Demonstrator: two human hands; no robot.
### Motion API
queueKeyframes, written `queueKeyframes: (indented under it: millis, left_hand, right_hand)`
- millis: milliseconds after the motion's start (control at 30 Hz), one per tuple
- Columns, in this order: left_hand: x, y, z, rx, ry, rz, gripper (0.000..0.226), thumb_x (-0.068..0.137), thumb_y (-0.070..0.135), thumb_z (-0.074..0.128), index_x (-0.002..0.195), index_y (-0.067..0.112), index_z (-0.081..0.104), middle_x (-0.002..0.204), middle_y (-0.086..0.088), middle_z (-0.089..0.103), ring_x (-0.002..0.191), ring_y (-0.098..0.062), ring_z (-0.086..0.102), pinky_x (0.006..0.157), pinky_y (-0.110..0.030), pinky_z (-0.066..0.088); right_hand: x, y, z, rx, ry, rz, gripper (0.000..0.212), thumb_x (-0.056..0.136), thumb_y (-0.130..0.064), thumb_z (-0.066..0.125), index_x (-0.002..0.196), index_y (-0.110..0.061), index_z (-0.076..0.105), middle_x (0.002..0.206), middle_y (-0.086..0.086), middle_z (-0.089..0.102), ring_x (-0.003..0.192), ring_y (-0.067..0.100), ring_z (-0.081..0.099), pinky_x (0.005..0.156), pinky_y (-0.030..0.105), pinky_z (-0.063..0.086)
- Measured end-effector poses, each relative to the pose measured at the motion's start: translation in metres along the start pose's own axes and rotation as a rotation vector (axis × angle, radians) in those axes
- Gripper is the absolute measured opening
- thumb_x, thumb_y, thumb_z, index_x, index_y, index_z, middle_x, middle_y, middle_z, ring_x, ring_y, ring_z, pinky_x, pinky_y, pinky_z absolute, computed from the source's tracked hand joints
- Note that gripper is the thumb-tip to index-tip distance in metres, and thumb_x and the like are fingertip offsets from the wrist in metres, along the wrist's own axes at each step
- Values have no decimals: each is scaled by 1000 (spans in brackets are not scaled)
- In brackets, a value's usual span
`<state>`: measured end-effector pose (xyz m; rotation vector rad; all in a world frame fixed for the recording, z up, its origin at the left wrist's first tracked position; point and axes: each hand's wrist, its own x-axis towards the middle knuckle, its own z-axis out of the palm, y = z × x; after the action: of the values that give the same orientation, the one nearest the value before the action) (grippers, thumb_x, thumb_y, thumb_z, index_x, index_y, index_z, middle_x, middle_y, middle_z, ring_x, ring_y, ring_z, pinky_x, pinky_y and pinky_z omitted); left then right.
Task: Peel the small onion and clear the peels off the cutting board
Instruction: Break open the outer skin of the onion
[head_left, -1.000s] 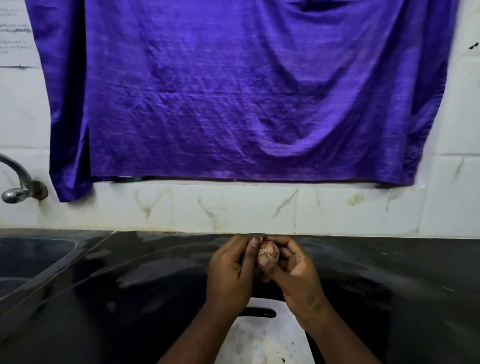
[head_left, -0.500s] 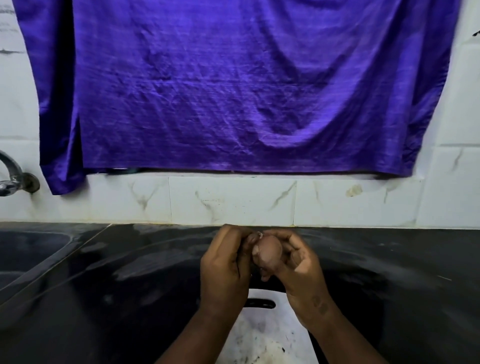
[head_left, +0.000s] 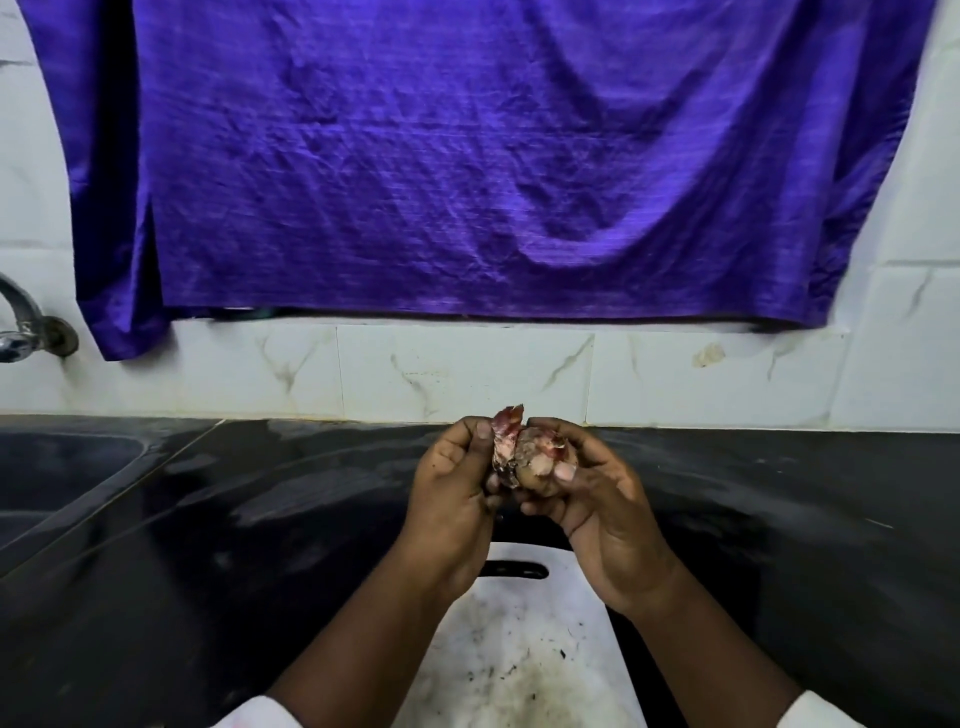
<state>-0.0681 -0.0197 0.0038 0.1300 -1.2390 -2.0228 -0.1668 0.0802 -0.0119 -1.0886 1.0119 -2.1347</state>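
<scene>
I hold a small onion (head_left: 540, 457) above the far end of a white cutting board (head_left: 524, 660). My right hand (head_left: 597, 514) cups the onion from the right and below. My left hand (head_left: 452, 499) pinches a strip of reddish papery peel (head_left: 506, 436) that stands up from the onion's left side, still joined to it. Pale patches show on the onion where skin has come away. The board has a dark handle slot at its far end and small dark specks on its surface.
The board lies on a black glossy counter (head_left: 208, 545). A sink basin (head_left: 47, 478) and a metal tap (head_left: 21, 332) are at the left. A white tiled wall (head_left: 467, 369) runs behind, with a purple cloth (head_left: 467, 156) hanging over it.
My left hand has pulled a strip of peel up and away from the onion. Both hands sit slightly lower in the frame; the onion now shows pale bare patches.
</scene>
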Motion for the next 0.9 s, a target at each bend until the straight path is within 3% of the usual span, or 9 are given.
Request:
queueKeyframes:
  millis: [100, 200, 300, 467, 633, 800, 900]
  left_hand:
    - [4, 2, -5, -168, -23, -111, 20, 93, 26, 60, 98, 9, 70, 56, 2, 48, 40, 0, 36, 40, -13, 37]
    - [7, 5, -13, -261, -60, -172, 19, 89, 23, 62, 94, 10, 76, 70, -1, 60, 41, -1, 41, 39, -11, 33]
    - [9, 8, -21, -220, -111, -214, 25, 90, 21, 60, 83, 14, 83, 72, -3, 60, 42, -1, 40, 40, -12, 33]
    - [8, 11, -28, -172, -168, -242, 19, 94, 18, 55, 93, 10, 73, 67, -1, 62, 44, -1, 39, 44, -15, 31]
    - [8, 10, -27, -116, -165, -229, 23, 93, 21, 58, 81, 14, 77, 70, -3, 59, 46, -2, 38, 46, -16, 31]
    - [8, 8, -27, -26, -103, -236, 18, 102, 21, 53, 94, 11, 67, 67, 2, 65, 46, -3, 38, 50, -17, 32]
    - [6, 10, -26, -49, -166, -248, 22, 93, 24, 59, 85, 15, 77, 67, 0, 61, 45, -3, 39, 47, -17, 33]
  right_hand:
    - [0, -4, -2, 84, -67, 29, 50, 72, -19, 71, 121, -10, 71, 108, 20, 73, 80, 27, 71, 65, 30, 59]
    - [-1, -9, -4, 149, -156, 44, 64, 69, -23, 81, 130, -12, 66, 107, 14, 73, 82, 23, 71, 66, 30, 60]
    - [-1, -12, -7, 149, -167, 72, 61, 75, -16, 65, 135, -13, 61, 102, 16, 71, 76, 25, 71, 59, 29, 59]
    - [-3, -11, -10, 179, -90, 122, 41, 65, -17, 66, 105, -15, 74, 83, 14, 70, 61, 25, 67, 52, 28, 52]
    - [-2, -11, -8, 277, -80, 163, 58, 50, -27, 88, 104, -9, 72, 83, 10, 72, 62, 20, 64, 51, 27, 50]
    - [-2, -8, -5, 171, -38, 176, 54, 52, -30, 98, 96, -17, 71, 76, 3, 63, 62, 16, 59, 53, 24, 47]
    - [-1, -8, -6, 163, 23, 183, 51, 46, -25, 100, 85, -18, 68, 70, 2, 60, 57, 15, 56, 48, 22, 44]
